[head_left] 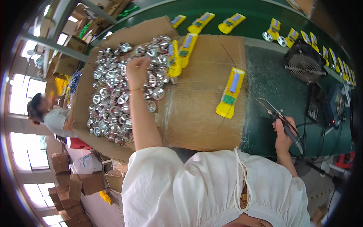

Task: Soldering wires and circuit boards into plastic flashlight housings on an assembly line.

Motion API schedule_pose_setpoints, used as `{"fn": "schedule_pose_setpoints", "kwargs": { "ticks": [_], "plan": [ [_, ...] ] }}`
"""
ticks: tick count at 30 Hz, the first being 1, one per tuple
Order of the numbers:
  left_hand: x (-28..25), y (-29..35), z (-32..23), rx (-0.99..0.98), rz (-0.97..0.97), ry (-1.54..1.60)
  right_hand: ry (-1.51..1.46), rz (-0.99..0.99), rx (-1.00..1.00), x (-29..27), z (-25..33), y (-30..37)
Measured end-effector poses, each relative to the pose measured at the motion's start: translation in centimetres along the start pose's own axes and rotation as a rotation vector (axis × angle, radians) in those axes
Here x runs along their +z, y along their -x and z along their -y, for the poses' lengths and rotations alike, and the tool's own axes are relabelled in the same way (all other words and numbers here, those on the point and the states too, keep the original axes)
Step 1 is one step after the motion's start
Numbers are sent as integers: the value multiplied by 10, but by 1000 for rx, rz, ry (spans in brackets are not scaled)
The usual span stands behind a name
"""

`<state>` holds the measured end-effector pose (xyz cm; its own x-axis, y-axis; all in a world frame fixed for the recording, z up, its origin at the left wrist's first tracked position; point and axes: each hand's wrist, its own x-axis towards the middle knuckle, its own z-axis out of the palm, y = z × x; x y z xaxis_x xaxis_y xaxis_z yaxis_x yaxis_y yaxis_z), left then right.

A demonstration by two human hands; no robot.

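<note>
My left hand (pixel 137 71) is over a heap of shiny silver reflector cups (pixel 112 75) in a cardboard box. Its fingers are drawn together among the upper cups; whatever they may hold is too small to make out. In my right hand (pixel 283 137) is a soldering iron (pixel 297 143) with a thin metal tube beside its tip, which points up and left. Between my hands, a yellow flashlight housing (pixel 231 92) with a blue-violet battery and a green circuit board lies on a cardboard sheet (pixel 200 98). Two more yellow housings (pixel 186 51) lie beside the box.
Behind the cardboard, several yellow housings (pixel 231 23) lie in a row on a green surface; one has silver cups attached. A round-grilled fan (pixel 307 64) stands at the right, near a cabled box (pixel 334 104). Another person (pixel 56 117) is at the far left, near stacked cartons.
</note>
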<state>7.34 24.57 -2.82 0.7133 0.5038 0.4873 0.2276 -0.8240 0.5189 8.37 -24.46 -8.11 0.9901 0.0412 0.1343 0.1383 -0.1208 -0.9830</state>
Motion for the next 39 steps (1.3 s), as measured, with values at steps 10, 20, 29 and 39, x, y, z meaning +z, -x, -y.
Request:
{"fn": "schedule_pose_setpoints", "kwargs": {
  "ticks": [10, 20, 29, 39],
  "plan": [
    [24, 109, -141, -132, 273, 432, 23, 191, -114, 21, 18, 6],
    [54, 151, -165, -41, 405, 304, 65, 306, -237, 43, 27, 1],
    [58, 149, -168, -6, 375, 350, 25, 282, -87, 54, 26, -1],
    [61, 149, -163, 8, 412, 328, 10, 290, -54, 56, 21, 0]
  ]
}}
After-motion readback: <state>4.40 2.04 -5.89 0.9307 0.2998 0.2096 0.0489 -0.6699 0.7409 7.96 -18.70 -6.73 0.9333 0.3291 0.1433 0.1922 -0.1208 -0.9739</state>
